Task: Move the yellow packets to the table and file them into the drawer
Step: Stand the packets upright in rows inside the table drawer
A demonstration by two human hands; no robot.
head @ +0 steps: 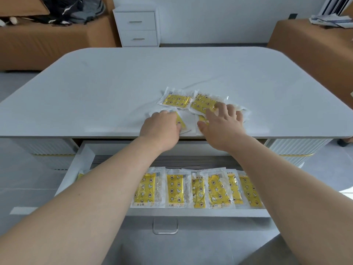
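Nearest us, the drawer (191, 212) stands open with its handle (165, 226) toward us. A row of packets (174, 188) lies side by side inside. At the near edge of the table (133, 83), our left hand (162, 127) curls its fingers over a packet (180, 122), thumb at its edge, gripping it. Just beside it, our right hand (223, 121) lies spread, fingers straight, on a loose pile (202, 103). Beyond the left hand lies a lone packet (176, 100). Farthest stands a white cabinet (138, 25).

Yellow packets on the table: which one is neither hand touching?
The yellow star-printed plastic packet at the back left; the left hand and right hand touch the others.
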